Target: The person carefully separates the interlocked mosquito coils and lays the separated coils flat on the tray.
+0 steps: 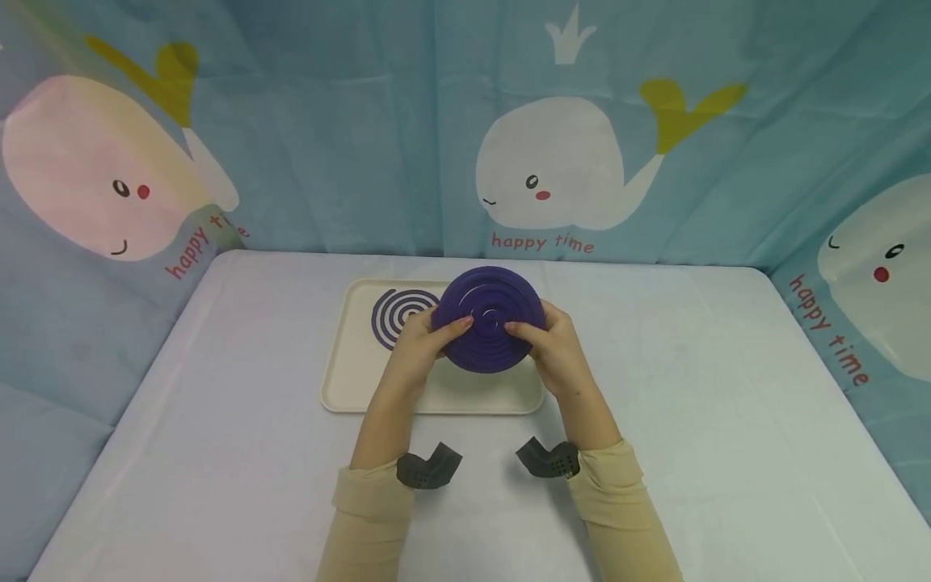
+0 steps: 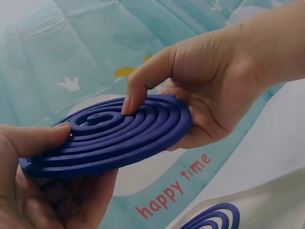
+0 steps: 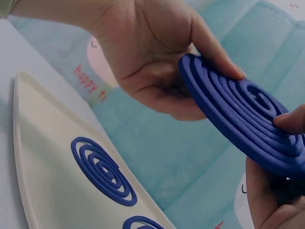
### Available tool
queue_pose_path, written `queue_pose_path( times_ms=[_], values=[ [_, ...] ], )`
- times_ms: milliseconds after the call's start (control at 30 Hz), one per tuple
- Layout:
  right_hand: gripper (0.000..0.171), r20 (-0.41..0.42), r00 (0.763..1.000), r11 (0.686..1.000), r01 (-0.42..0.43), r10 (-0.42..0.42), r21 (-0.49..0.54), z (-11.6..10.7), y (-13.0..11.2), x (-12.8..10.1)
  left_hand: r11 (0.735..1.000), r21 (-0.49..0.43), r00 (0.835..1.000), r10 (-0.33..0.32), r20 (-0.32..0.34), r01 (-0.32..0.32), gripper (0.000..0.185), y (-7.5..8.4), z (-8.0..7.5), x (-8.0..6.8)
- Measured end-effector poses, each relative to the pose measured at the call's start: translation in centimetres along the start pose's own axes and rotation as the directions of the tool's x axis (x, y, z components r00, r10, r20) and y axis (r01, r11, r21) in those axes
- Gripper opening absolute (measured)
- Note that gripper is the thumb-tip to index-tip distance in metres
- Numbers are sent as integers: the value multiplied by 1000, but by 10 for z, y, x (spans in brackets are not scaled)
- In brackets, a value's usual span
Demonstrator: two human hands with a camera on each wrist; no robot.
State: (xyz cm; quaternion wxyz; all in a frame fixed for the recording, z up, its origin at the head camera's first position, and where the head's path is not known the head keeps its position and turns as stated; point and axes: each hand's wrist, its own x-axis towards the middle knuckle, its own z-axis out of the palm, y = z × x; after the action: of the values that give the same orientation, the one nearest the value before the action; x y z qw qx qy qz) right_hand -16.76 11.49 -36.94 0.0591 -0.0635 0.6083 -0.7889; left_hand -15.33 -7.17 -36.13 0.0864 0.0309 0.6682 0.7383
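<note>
A purple spiral coil disc [image 1: 491, 320] is being held up in the air above a cream tray [image 1: 342, 380], clear of it, between both hands. It looks like a paired mosquito coil, two spirals nested into one disc. It is being gripped at its left edge by the left hand [image 1: 414, 347], thumb laid on top near the centre, fingers [image 2: 86, 200] curled underneath. Its right edge is being gripped by the right hand [image 1: 556, 347], one fingertip pressed on the upper rings and the rest cupped below. Both hands are closed on the disc; nothing else is being held.

The disc is judged light, stiff and brittle: thin rings likely to snap if bent or twisted. It is best held at the outer rim with flat support beneath; pressure is best kept gentle near the centre tongue, where the spirals interlock.

A single separated coil [image 1: 398, 314] is lying flat on the tray's left part, partly covered in the head view by the left hand and the disc. A second coil piece [image 3: 140, 222] is being cut off at the bottom edge of the right wrist view; its full shape cannot be told. The tray is sitting on a white table [image 1: 727, 420], backed by a whale-print curtain [image 1: 567, 170]. The undersides of the hands are hidden in the head view.
</note>
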Motion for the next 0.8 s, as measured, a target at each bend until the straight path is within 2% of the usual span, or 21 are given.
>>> queue_pose_path(
  times_ms=[300, 600, 800],
  values=[
    [37, -9, 1000, 999, 7, -7, 40, 1, 0, 0, 1000, -4, 1000, -20, -9, 20, 39, -1, 2, 0],
    [42, -39, 999, 998, 39, -37, 39, 1, -1, 0, 1000, -30, 1000, 8, 3, -8, 38, 0, 3, -1],
    [34, -73, 997, 993, 27, -19, 114, 3, -4, -1, 992, -120, 998, 30, 46, -25, 44, 1, 2, -2]
  ],
)
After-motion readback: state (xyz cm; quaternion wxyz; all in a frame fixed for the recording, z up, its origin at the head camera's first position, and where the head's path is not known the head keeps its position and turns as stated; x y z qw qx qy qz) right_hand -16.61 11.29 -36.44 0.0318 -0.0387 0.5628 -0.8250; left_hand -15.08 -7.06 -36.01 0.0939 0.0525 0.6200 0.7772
